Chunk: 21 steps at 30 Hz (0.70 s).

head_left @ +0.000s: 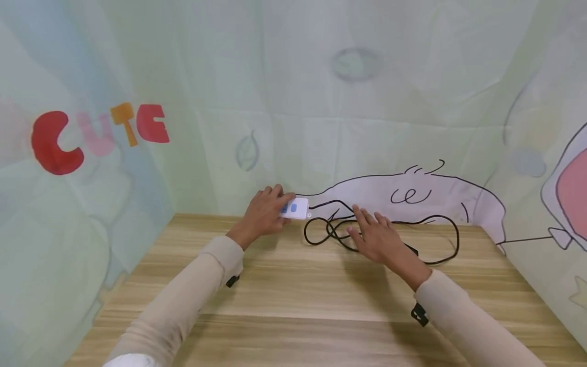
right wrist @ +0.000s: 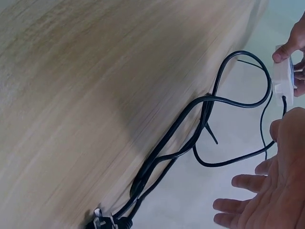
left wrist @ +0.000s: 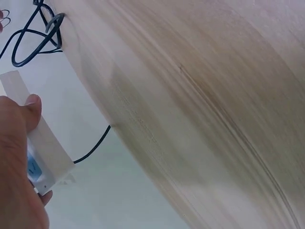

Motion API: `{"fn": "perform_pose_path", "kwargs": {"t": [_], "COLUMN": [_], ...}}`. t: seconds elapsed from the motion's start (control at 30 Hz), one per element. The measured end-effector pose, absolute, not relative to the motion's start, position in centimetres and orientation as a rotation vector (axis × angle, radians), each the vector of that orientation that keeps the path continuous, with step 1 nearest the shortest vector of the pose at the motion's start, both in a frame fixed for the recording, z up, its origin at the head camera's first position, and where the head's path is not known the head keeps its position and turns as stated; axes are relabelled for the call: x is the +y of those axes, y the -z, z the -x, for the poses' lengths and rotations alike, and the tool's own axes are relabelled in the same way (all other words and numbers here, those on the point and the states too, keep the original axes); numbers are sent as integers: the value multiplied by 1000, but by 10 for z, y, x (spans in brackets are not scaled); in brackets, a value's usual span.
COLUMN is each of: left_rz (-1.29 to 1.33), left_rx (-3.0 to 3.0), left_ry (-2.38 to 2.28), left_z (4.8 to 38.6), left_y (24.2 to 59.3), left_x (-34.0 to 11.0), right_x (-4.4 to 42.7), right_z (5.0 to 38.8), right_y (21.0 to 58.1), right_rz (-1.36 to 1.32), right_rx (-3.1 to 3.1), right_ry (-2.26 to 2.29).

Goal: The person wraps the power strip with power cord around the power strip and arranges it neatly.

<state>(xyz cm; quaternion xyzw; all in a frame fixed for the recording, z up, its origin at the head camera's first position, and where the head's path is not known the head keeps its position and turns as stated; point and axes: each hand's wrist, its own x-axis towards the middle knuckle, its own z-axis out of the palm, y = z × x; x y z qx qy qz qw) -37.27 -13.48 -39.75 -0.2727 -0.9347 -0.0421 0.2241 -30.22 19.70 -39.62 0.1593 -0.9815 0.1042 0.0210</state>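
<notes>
My left hand grips a white power strip with blue sockets, holding it near the back edge of the table. In the left wrist view the thumb lies along one side of the power strip. A black cord runs from the strip's end into loose loops to the right. Over these loops is my right hand, its fingers extended and spread; whether it touches the cord cannot be told. The right wrist view shows the cord's plug, metal prongs visible, lying on the table.
The wood-grain table meets a pale printed cloth at its back and sides. Coloured letters mark the cloth at left. Dark wrist-camera parts hang below the sleeves.
</notes>
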Motion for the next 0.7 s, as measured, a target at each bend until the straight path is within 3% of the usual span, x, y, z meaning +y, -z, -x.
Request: {"fn": "perform_pose_path", "kwargs": {"t": [0.53, 0.7], "left_rz": [854, 879], "left_rx": [-2501, -2520], "left_ry": [109, 144], "left_z": [368, 363], "left_y": [390, 392], "left_x": [-119, -113], "right_x": [195, 203], "right_z": [318, 341], "right_y": [393, 415], "right_rz": [-551, -552], "right_rx": [-2936, -2901], "right_ry": [-600, -797]}}
